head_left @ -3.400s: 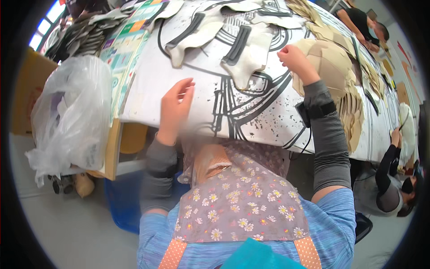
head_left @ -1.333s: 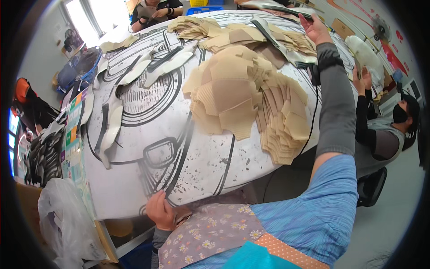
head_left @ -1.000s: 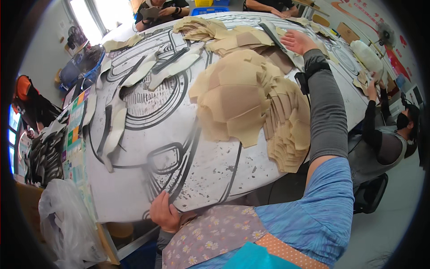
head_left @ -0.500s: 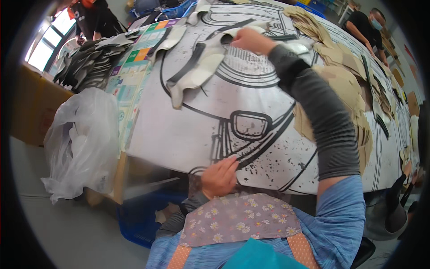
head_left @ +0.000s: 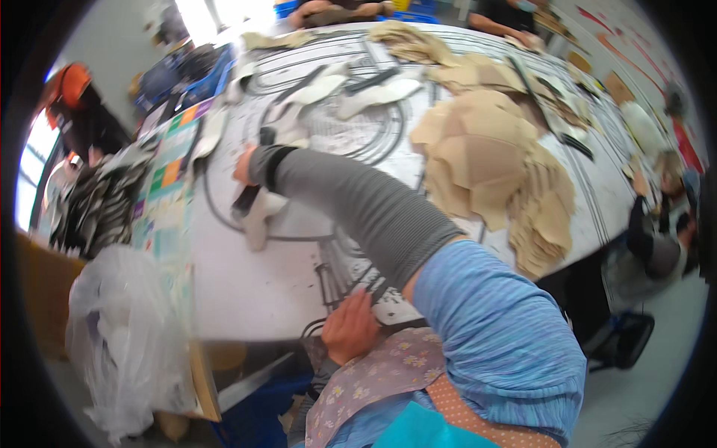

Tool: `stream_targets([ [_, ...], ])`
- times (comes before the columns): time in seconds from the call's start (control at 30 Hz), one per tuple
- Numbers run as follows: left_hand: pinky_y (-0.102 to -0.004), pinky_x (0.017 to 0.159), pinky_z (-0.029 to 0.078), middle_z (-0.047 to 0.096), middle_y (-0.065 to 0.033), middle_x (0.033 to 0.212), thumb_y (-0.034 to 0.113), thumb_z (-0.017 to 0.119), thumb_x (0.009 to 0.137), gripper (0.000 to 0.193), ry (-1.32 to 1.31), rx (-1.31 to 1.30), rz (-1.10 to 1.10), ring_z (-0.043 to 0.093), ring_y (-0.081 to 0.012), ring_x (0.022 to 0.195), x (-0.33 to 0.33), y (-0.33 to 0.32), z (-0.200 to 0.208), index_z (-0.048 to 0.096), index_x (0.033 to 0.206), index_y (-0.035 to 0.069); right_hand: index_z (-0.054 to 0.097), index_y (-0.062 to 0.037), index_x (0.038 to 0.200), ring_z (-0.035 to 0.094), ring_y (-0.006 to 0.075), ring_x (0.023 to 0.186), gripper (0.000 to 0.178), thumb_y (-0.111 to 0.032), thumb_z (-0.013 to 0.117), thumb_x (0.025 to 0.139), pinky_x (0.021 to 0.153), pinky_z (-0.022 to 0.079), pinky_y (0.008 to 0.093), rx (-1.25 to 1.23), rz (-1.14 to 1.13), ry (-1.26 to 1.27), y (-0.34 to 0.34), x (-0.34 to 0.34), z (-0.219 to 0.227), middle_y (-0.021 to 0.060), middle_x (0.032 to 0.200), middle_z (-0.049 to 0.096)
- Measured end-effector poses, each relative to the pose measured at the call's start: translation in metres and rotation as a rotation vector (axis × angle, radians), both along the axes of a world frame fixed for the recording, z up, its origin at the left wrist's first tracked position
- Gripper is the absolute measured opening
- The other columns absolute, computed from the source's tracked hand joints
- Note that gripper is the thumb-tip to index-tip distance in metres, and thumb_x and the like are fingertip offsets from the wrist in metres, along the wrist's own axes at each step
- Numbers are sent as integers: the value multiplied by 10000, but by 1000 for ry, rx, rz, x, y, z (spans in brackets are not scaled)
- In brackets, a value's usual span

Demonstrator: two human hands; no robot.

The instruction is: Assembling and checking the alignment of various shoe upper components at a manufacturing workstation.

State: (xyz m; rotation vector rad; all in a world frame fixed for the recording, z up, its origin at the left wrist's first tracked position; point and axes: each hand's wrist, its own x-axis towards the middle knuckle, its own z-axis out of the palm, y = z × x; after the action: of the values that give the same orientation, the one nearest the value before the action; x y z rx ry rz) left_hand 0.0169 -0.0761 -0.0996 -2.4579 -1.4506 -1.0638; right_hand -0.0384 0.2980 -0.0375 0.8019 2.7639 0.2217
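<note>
My right hand [head_left: 245, 164] reaches across the table to the left, beside a cream cut piece with a black strip [head_left: 258, 218]. Its fingers are blurred and partly hidden by my grey sleeve, so their grip does not show. Further back lie more cream pieces with black strips, one toward the middle [head_left: 385, 93] and another to its left [head_left: 317, 86]. My left hand [head_left: 351, 327] rests at the near table edge with its fingers stretched out and nothing visible in them. Under everything is a white sheet with black line drawings [head_left: 239, 299].
Stacks of beige cut pieces [head_left: 478, 149] cover the right of the table. At left are a pile of dark pieces [head_left: 101, 205] and a clear plastic bag [head_left: 127, 336]. A blue crate [head_left: 258, 418] sits below the edge. Other people work around the table.
My right hand has swept left and closer to me, from the far pieces to the nearest cream and black one. My view has turned to the right. My left hand stays at the table edge.
</note>
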Motion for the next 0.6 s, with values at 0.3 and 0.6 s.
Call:
stream_targets([
  [0.3, -376, 794, 524, 679, -114, 1104, 127, 521, 782, 332, 4, 62, -62, 655, -286, 931, 7, 3, -1, 678, 1051, 13, 668, -86, 1097, 632, 343, 989, 298, -163, 555, 832, 838, 492, 447, -105, 175, 400, -37, 75, 104, 170, 1037, 670],
  [0.6, -402, 852, 488, 677, -130, 1117, 78, 489, 824, 305, 35, 31, -38, 639, -317, 989, 12, -4, -3, 664, 1058, -9, 583, 52, 1083, 688, 222, 740, 291, -169, 574, 894, 615, 576, 298, -1052, -357, 1227, -72, 285, 170, 130, 1012, 643],
])
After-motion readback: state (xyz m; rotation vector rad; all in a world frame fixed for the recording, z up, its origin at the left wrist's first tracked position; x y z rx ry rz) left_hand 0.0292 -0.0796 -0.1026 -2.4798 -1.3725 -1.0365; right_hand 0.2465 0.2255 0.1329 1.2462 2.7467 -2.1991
